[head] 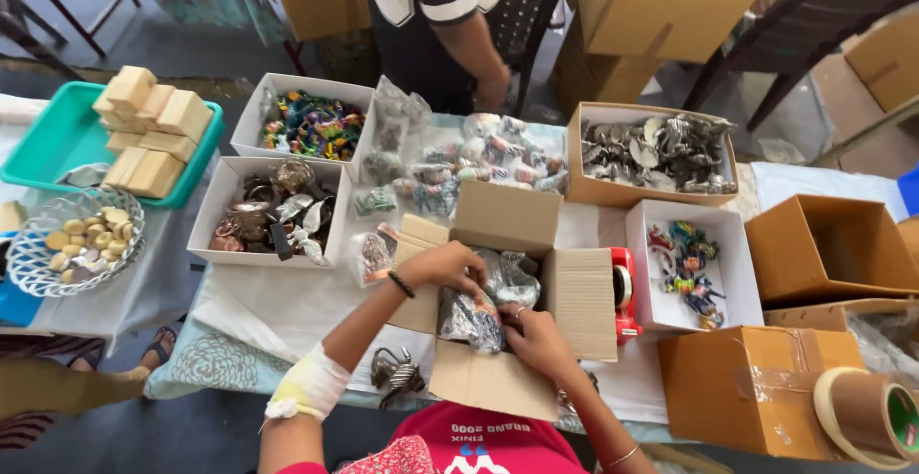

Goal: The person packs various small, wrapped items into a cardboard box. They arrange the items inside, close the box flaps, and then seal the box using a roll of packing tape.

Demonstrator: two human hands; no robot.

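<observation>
Right hand: fingers gripping a clear packet inside the open cardboard box on the surface
Left hand: fingers pinching the packet's top
Beyond: red tape dispenser sitting beside the box; farther trays holding trinkets

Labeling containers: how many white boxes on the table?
3: one with colourful trinkets at back left, one with metal pieces in front of it, one right of the tape dispenser. Others may sit outside the frame.

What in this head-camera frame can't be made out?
- Inside of the open cardboard box, head view: hidden by both hands and the clear packets.
- Right hand fingertips: buried among the packets.
- Tape roll: cut off by the right edge.
- Left hand grip: unclear.
</observation>
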